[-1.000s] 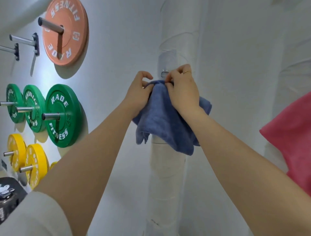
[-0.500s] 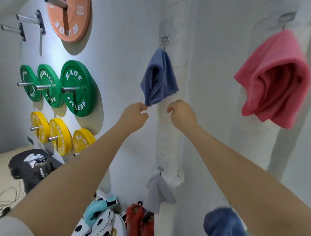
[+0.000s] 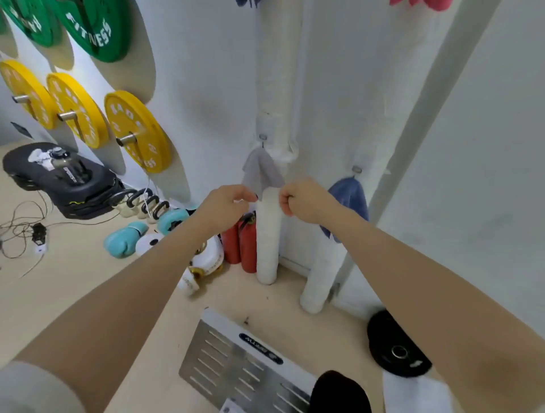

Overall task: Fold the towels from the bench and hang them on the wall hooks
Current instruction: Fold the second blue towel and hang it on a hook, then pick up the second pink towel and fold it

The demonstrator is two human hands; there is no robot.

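A small grey towel point(image 3: 261, 174) hangs from a low wall hook point(image 3: 262, 137) on the white wrapped pipe. To its right a blue towel point(image 3: 351, 191) hangs from another low hook point(image 3: 356, 169), partly hidden behind my right forearm. The bottom edges of a dark blue towel point(image 3: 247, 2) and a pink towel point(image 3: 418, 3) show at the top of the frame. My left hand point(image 3: 227, 203) is loosely curled and holds nothing; its fingertips lie just left of the grey towel's tip. My right hand point(image 3: 303, 200) is curled into a fist and holds nothing.
Yellow plates point(image 3: 135, 129) and green plates point(image 3: 94, 26) stick out from the left wall on pegs. On the floor lie two red extinguishers point(image 3: 239, 244), teal boxing gloves point(image 3: 124, 238), a black weight plate point(image 3: 395, 347), a perforated metal panel point(image 3: 236, 362) and cables point(image 3: 26, 230).
Both hands let go of the dark blue towel, which stayed hanging on the upper hook, and came down. The view tilted down to the low hooks and the floor.
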